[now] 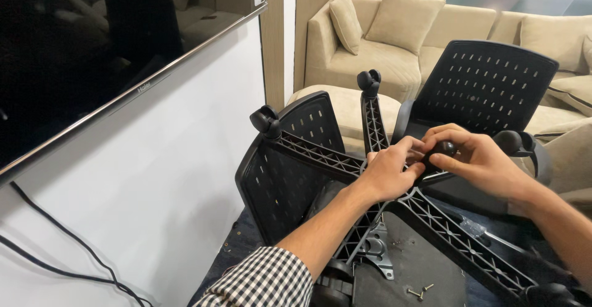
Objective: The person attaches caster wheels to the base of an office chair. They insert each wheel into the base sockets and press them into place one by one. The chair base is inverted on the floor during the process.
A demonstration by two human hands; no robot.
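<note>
The star base lies upturned on the chair seat, with both hands meeting over its hub. Loose screws lie on the seat's near edge; a sofa stands behind, a screen left

The left hand covers the hub of the star base, so the join there cannot be seen. The right hand hides most of a black caster. At 5 o'clock another caster is cut by the bottom edge. The screws near 6 o'clock are too small to tell apart.
</note>
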